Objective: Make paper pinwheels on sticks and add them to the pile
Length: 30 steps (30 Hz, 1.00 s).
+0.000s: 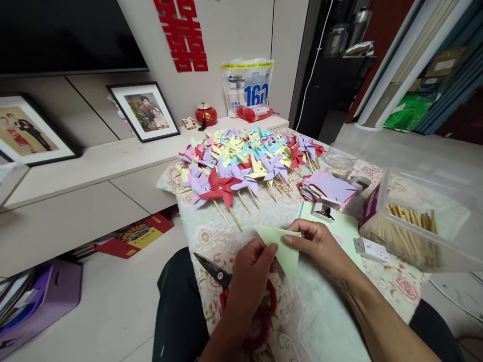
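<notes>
Both my hands pinch a pale green paper (284, 247) folded into a triangle, just above the table. My left hand (249, 275) grips its lower left edge; my right hand (317, 242) holds its upper right edge. Red-handled scissors (221, 275) lie on the cloth under my left hand, blades pointing up-left. A heap of finished paper pinwheels (245, 163) on wooden sticks covers the far part of the table.
A stack of coloured paper squares (327, 187) and a small open box (325, 210) lie right of the pinwheels. A clear plastic tub of wooden sticks (426, 221) stands at the right. The floral tablecloth (317, 311) covers the table. A low cabinet with framed photos (145, 110) runs along the left.
</notes>
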Tool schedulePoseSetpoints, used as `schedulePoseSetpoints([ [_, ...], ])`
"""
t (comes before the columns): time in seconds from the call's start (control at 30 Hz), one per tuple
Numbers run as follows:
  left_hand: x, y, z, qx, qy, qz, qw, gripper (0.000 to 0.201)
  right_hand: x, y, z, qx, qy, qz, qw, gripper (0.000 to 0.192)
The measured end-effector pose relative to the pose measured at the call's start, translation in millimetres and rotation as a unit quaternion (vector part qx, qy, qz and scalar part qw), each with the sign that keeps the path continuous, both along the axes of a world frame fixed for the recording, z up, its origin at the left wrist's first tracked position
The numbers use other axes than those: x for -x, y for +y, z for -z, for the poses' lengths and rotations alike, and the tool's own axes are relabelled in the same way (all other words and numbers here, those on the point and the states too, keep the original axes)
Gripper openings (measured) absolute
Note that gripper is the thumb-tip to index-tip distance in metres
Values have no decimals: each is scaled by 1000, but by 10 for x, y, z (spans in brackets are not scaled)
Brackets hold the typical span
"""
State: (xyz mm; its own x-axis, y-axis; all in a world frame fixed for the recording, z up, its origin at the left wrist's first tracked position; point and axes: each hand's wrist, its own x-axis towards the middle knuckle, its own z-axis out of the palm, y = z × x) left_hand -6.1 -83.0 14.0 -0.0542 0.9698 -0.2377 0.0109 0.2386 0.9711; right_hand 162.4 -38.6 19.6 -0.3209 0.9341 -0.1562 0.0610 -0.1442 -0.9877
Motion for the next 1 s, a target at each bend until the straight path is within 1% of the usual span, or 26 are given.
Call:
schedulePoseSetpoints([
  [0.1,80,19,-1,-10,41,53,998,28,3,6,-1,19,1,-28,999,35],
  [0.17,104,26,0,-20,64,77,995,28,9,10,14,15,-15,-29,999,35],
  [0.23,99,26,3,-25,74,79,994,31,15,11,30,16,-31,-15,999,37],
  [0.33,66,17,14,-25,75,57,995,36,16,10,40,22,-40,0,999,38],
  [0.43,43,13,16,-34,95,58,993,36,5,8,41,25,-26,-24,999,36],
  [0.53,42,16,5,-46,127,82,987,35,-4,2,44,29,-23,-62,997,34],
  [0.63,40,9,-2,-50,142,104,983,35,1,-6,45,32,-41,-64,997,35],
  [0.73,19,-19,15,-35,119,108,986,33,16,-4,40,35,-36,-34,998,39],
  [0.87,-20,-51,57,1,72,100,992,27,22,11,35,46,-20,5,999,39],
  [0.93,-27,-54,69,5,69,91,993,29,16,16,31,51,-15,9,999,39],
  [1.0,-25,-51,72,8,64,90,994,30,7,13,22,53,-7,-8,999,38],
])
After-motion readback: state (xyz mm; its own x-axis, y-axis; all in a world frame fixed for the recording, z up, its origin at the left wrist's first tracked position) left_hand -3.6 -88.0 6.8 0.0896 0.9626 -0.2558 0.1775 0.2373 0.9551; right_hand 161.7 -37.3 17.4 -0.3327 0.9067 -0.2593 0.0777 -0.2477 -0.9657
